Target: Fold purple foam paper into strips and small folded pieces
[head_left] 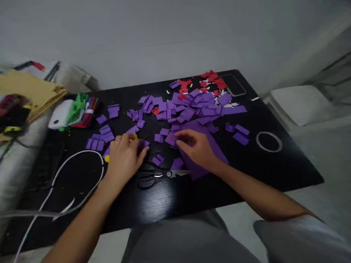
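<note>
My right hand (196, 146) has its thumb and fingertips closed on a small folded purple paper piece (170, 139), low over the table. To the left, my left hand (123, 157) is bent over the tabletop, with another purple paper piece (144, 144) between its thumb and fingers. Bits of yellow (107, 158) show beside and under that hand. Black-handled scissors (172, 173) lie between the hands, blades pointing right. A large purple sheet (208, 146) lies partly under my right hand and forearm. A folded purple piece (158, 159) rests just above the scissors.
Many purple pieces (189, 109) are heaped at the back, with red scraps (214, 78) behind. Folded purple strips (100, 138) sit left. A white cable (59, 171) loops across the left side. Bundled green and red sticks (85, 111) lie far left; a pale ring (268, 141) lies right.
</note>
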Action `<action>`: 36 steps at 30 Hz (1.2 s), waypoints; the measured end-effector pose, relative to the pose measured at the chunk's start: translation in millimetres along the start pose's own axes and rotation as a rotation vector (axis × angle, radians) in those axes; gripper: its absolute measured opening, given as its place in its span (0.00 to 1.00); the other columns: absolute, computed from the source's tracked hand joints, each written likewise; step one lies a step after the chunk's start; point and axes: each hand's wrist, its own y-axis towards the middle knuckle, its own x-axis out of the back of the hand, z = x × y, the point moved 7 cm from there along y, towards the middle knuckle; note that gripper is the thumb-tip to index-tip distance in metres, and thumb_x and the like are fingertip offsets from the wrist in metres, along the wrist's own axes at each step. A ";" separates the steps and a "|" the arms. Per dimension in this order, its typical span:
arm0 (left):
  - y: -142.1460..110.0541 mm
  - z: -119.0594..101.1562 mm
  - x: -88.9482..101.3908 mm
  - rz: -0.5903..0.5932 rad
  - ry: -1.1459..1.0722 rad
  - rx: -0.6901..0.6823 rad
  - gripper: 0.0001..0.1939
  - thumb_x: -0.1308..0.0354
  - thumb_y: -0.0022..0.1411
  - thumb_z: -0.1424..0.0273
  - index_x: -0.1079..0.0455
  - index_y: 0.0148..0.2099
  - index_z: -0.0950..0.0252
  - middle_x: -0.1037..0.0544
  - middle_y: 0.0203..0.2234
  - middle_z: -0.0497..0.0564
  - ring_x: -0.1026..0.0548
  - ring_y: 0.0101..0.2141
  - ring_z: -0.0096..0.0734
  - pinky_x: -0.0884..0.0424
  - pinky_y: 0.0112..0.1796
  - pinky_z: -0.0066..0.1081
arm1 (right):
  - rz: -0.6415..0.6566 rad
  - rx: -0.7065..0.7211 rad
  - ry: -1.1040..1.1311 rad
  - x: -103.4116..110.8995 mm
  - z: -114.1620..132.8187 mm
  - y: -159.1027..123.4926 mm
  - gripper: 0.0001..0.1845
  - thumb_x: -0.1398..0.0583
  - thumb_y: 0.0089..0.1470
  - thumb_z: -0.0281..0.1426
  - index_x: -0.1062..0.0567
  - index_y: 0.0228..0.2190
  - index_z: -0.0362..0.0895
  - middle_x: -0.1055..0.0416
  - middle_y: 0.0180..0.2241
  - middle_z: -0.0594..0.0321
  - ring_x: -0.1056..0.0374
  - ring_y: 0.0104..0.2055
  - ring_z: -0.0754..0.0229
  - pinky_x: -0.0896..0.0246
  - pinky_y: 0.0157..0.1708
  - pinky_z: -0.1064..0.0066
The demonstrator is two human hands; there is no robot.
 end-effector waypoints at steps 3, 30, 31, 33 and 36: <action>-2.9 -5.1 -6.7 0.018 -0.020 -0.033 0.15 0.42 0.70 0.63 0.19 0.50 0.65 0.23 0.47 0.63 0.28 0.46 0.55 0.34 0.42 0.46 | 0.000 0.003 0.011 -0.3 1.9 -1.9 0.10 0.35 0.54 0.30 0.18 0.39 0.45 0.17 0.40 0.59 0.21 0.42 0.56 0.25 0.46 0.64; -9.3 -6.5 -10.5 0.080 -1.403 0.436 0.08 0.30 0.56 0.67 0.20 0.40 0.62 0.22 0.23 0.44 0.25 0.23 0.25 0.27 0.29 0.26 | 0.201 0.026 0.002 -21.9 12.4 -15.9 0.12 0.34 0.54 0.28 0.19 0.43 0.45 0.17 0.40 0.60 0.22 0.41 0.58 0.27 0.43 0.65; -9.4 -7.9 -10.6 0.078 -1.406 0.438 0.08 0.29 0.56 0.67 0.20 0.40 0.62 0.22 0.23 0.44 0.25 0.24 0.25 0.27 0.29 0.25 | 0.219 0.037 -0.008 -23.2 14.4 -17.1 0.12 0.34 0.54 0.27 0.19 0.43 0.44 0.17 0.39 0.60 0.22 0.40 0.58 0.28 0.42 0.66; -9.4 -9.5 -9.8 0.072 -1.408 0.440 0.08 0.29 0.56 0.67 0.19 0.40 0.62 0.22 0.23 0.44 0.25 0.24 0.25 0.27 0.29 0.25 | 0.240 0.062 -0.016 -24.6 18.1 -18.8 0.12 0.35 0.54 0.27 0.19 0.42 0.43 0.17 0.39 0.60 0.24 0.38 0.60 0.29 0.40 0.68; -8.5 -11.3 -7.7 0.072 -1.415 0.440 0.08 0.29 0.55 0.67 0.19 0.39 0.63 0.22 0.23 0.44 0.26 0.23 0.25 0.28 0.28 0.25 | 0.255 0.077 -0.014 -25.6 20.3 -19.5 0.12 0.35 0.54 0.27 0.19 0.42 0.43 0.18 0.37 0.61 0.25 0.35 0.61 0.31 0.37 0.69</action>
